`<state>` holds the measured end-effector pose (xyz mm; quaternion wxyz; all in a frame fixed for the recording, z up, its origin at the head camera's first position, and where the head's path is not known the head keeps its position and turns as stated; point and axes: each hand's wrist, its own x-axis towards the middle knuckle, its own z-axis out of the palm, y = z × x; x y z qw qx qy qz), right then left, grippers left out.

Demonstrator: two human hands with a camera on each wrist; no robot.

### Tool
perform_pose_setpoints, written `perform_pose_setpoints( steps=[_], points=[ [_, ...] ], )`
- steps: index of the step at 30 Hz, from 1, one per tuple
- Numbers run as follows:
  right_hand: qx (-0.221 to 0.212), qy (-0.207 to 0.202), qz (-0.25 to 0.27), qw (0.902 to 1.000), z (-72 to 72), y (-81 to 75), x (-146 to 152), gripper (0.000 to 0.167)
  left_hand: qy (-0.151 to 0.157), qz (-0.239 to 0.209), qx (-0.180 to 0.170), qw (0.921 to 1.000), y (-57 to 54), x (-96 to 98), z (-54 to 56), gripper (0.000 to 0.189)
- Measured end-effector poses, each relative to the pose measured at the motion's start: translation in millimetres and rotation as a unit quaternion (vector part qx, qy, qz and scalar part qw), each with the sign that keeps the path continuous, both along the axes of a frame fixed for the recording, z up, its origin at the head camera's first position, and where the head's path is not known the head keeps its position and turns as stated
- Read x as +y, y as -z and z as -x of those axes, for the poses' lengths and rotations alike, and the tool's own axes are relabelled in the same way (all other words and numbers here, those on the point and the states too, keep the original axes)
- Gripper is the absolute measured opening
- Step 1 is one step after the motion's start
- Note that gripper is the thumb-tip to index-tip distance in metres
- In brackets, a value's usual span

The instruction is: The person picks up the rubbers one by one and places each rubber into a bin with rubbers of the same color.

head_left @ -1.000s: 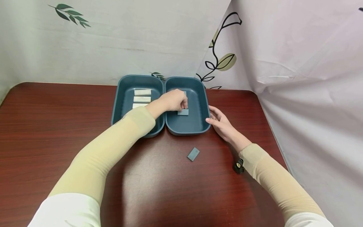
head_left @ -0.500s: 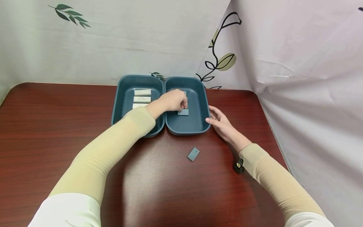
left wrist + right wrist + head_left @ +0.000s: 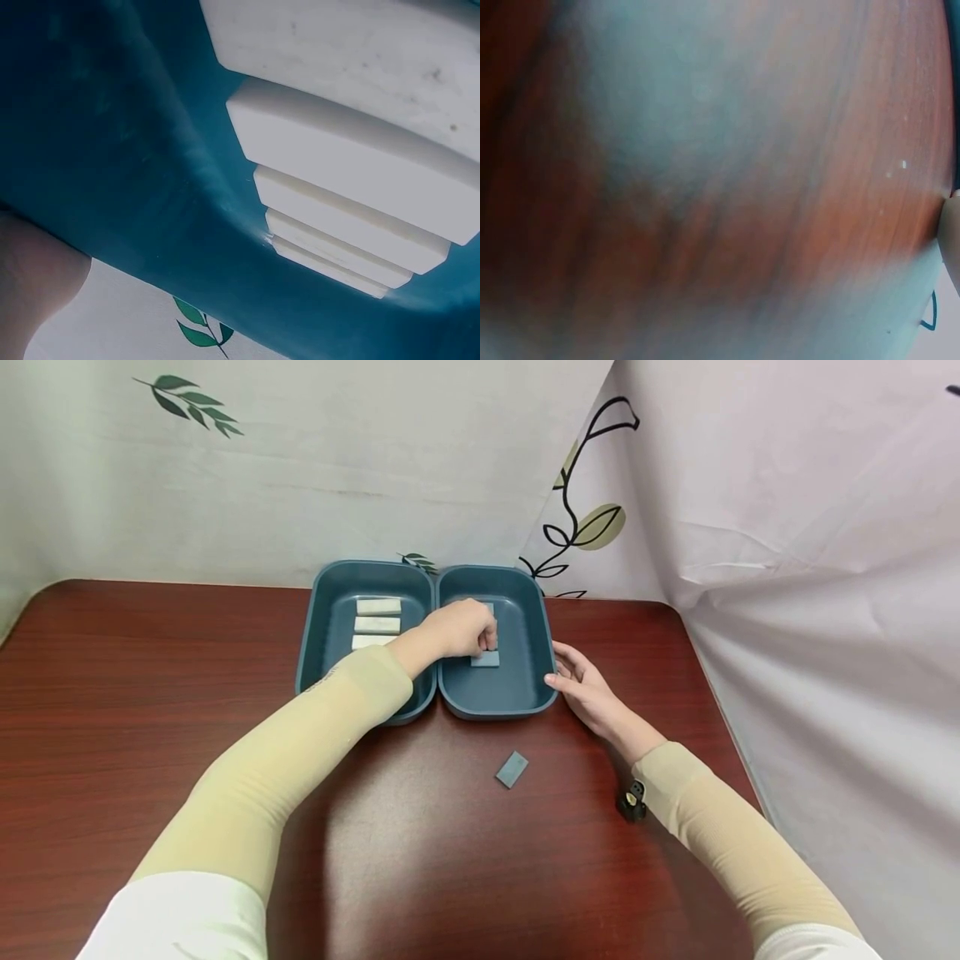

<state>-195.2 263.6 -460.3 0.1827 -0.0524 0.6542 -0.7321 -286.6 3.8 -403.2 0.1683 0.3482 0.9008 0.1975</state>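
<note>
In the head view, my left hand [image 3: 467, 628] reaches into the right blue bin [image 3: 517, 697] with its fingers curled down. The fingertips pinch at a flat grey tile [image 3: 486, 659] on the bin's floor; the exact grip is partly hidden by the hand. Another grey tile [image 3: 490, 608] shows partly behind the hand. My right hand [image 3: 588, 689] touches the outer right wall of this bin, its thumb at the rim and its fingers relaxed along the side. One loose grey tile [image 3: 512, 770] lies on the table in front. The left wrist view shows part of the left hand [image 3: 37, 277].
The left blue bin [image 3: 318, 610] adjoins the right one and holds several white tiles [image 3: 352, 176] in a row; my left forearm crosses over it. Both bins stand near the back of the reddish-brown table [image 3: 420, 860]. A patterned white cloth [image 3: 300, 468] hangs behind.
Both hands, the bins and the tiles hold the same places. Only a very slight shift of the whole head view shows.
</note>
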Motion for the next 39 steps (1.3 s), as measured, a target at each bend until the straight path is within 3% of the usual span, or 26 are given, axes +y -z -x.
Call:
perform_pose_setpoints(
  steps=[17, 39],
  points=[
    [-0.006, 0.0, -0.004, 1.0, -3.6, 0.7, 0.9, 0.068, 0.001, 0.015, -0.021, 0.9997, -1.2, 1.4, -4.9, 0.021],
    [-0.004, 0.0, -0.006, 1.0, -0.8, -0.6, 0.3, 0.067, 0.006, 0.023, -0.012, 0.9997, -1.6, 0.8, -3.3, 0.02]
  ],
)
